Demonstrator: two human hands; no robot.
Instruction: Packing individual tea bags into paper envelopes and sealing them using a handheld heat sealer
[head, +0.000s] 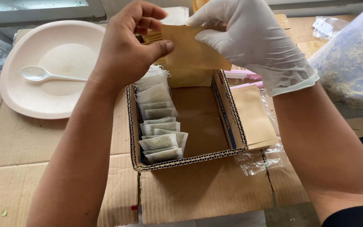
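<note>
My left hand, bare, pinches the left edge of a brown paper pouch with thumb and fingers. My right hand, in a white glove, grips the pouch's upper right edge. The pouch hangs over the far end of an open cardboard box. A row of white filled tea bags stands along the box's left side; the right part of the box floor is bare.
A white plate with a white plastic spoon lies at the left. A stack of brown pouches rests right of the box on clear plastic. A large clear bag of dried leaves sits far right. Flat cardboard covers the surface.
</note>
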